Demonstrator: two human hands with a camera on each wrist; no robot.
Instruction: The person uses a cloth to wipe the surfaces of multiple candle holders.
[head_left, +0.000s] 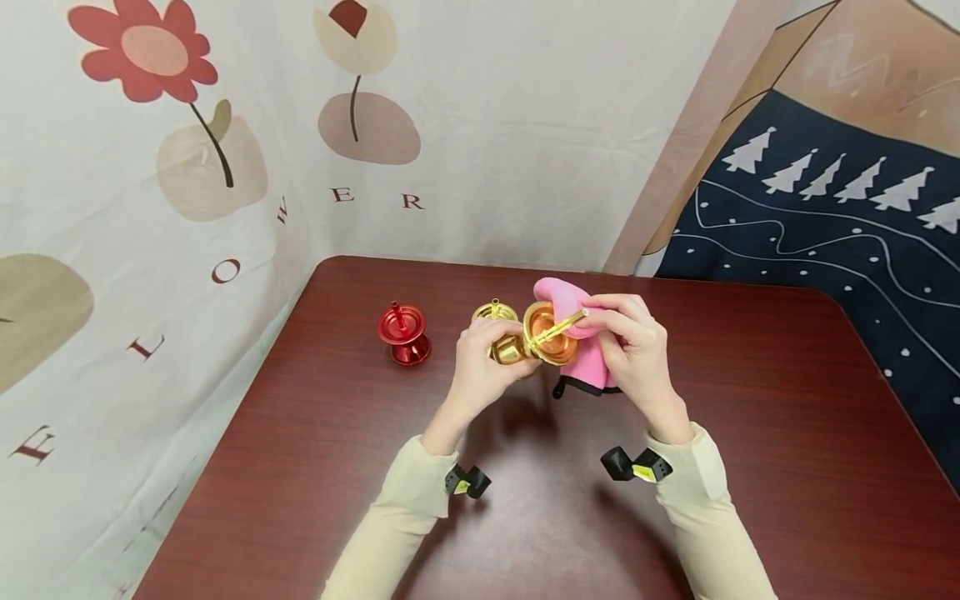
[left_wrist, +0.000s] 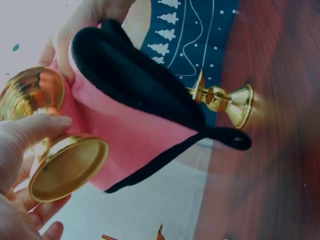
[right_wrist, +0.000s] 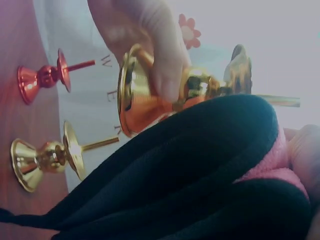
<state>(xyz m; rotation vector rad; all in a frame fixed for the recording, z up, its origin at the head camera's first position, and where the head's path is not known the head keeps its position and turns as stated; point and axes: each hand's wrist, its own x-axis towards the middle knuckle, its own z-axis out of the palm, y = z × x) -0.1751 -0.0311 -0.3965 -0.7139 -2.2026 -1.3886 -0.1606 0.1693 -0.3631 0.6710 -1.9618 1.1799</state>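
Note:
My left hand (head_left: 480, 360) grips a shiny gold candle holder (head_left: 542, 320) by its waist, tilted above the table with its wide dish and thin tube pointing right. In the left wrist view its hollow round base (left_wrist: 70, 170) faces the camera. My right hand (head_left: 636, 343) pinches a pink mitt (head_left: 591, 363) with black trim and a hanging loop. Pink cloth lies against the dish's outer side, and the right fingertips are beside the tube's end. The mitt's dark opening (right_wrist: 165, 175) fills much of the right wrist view.
A second gold candle holder (head_left: 495, 309) stands on the table behind my left hand, partly hidden. Left of it stands a red one (head_left: 405, 327). The dark red-brown table (head_left: 322, 475) ends at the back against a printed curtain (head_left: 517, 183).

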